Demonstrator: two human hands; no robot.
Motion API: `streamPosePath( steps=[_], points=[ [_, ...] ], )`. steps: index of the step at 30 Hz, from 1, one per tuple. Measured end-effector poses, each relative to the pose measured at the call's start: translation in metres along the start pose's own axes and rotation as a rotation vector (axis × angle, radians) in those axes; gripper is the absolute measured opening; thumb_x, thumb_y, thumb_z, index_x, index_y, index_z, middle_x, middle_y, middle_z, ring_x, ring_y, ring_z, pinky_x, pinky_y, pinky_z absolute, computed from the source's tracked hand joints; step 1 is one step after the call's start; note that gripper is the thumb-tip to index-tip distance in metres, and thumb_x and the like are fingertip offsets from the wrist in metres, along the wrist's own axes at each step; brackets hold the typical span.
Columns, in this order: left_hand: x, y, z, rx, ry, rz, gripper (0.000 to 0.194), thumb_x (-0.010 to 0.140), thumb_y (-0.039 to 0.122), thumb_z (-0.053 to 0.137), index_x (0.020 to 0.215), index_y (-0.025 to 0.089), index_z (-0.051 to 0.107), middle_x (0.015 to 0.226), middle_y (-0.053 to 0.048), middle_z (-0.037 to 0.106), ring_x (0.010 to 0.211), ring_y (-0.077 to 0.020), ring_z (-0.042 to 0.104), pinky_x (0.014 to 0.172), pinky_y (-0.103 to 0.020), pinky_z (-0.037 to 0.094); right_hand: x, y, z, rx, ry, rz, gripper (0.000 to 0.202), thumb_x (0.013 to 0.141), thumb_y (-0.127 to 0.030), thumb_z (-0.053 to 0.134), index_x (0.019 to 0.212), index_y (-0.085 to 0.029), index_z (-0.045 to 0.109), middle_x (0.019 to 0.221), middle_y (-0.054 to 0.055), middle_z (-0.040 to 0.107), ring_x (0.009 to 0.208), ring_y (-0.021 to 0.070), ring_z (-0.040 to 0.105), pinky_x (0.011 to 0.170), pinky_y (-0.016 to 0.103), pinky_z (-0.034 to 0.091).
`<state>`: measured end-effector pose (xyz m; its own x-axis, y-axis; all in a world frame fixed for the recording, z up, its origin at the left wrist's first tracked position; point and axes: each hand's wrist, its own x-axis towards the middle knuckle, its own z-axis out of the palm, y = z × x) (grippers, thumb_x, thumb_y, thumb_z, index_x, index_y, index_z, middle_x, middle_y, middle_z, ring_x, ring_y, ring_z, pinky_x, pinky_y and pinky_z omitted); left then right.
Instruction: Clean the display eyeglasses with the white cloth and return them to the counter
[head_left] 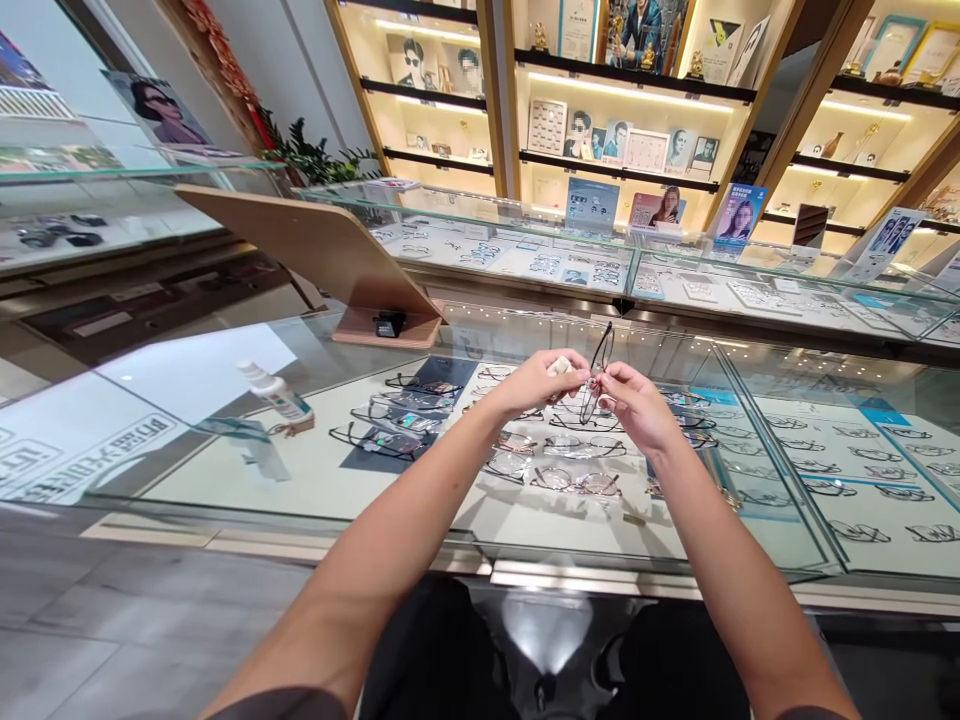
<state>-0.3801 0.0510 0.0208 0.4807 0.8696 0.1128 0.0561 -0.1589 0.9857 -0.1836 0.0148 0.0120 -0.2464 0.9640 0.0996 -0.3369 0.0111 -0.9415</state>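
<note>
The glass display counter (pixel 540 522) is supporting a tilted wooden stand (pixel 300 238) at the far left and a white bottle (pixel 283 396) nearer. Spectacle rows (pixel 576 482) are lying beyond the forearms; their level relative to the glass is uncertain. The left hand (pixel 541 382) is closing around a small white piece (pixel 559 366), its fingertips meeting the held eyeglasses (pixel 604 348). The right hand (pixel 636 402) is pinching the same dark, thin frame, which is standing roughly upright above the counter. Two-handed handling is apparently underway; further handling would be calling for light, steady fingertip pressure.
</note>
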Motion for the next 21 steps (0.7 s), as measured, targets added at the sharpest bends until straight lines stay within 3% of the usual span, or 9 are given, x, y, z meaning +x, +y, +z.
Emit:
streamPosePath(
  steps=[4,15,21],
  points=[
    [0.001,0.003,0.005,0.048,0.053,0.01,0.05,0.069,0.06,0.084,0.093,0.018,0.071,0.062,0.002,0.061,0.05,-0.0078,0.039,0.047,-0.022,0.027,0.001,0.001,0.0,-0.044,0.042,-0.019,0.043,0.059,-0.053,0.098,0.074,-0.025,0.069,0.078,-0.003,0.065,0.075,0.0124,0.056,0.065,0.026,0.041],
    [0.001,0.008,0.01,-0.039,0.159,-0.007,0.047,0.064,0.056,0.087,0.078,0.02,0.059,0.065,0.0,0.065,0.048,-0.0069,0.039,0.043,-0.021,0.025,0.005,0.002,-0.002,0.041,0.182,-0.056,0.043,0.051,-0.047,0.101,0.074,-0.025,0.073,0.078,-0.004,0.068,0.073,0.0109,0.057,0.063,0.023,0.043],
    [0.004,0.003,0.007,-0.181,0.291,-0.017,0.04,0.065,0.046,0.083,0.076,0.02,0.054,0.072,-0.001,0.069,0.046,-0.0053,0.036,0.04,-0.019,0.021,0.009,0.004,-0.011,0.142,0.297,-0.132,0.041,0.06,-0.046,0.097,0.081,-0.027,0.068,0.084,-0.003,0.072,0.078,0.0127,0.063,0.063,0.023,0.048]
  ],
)
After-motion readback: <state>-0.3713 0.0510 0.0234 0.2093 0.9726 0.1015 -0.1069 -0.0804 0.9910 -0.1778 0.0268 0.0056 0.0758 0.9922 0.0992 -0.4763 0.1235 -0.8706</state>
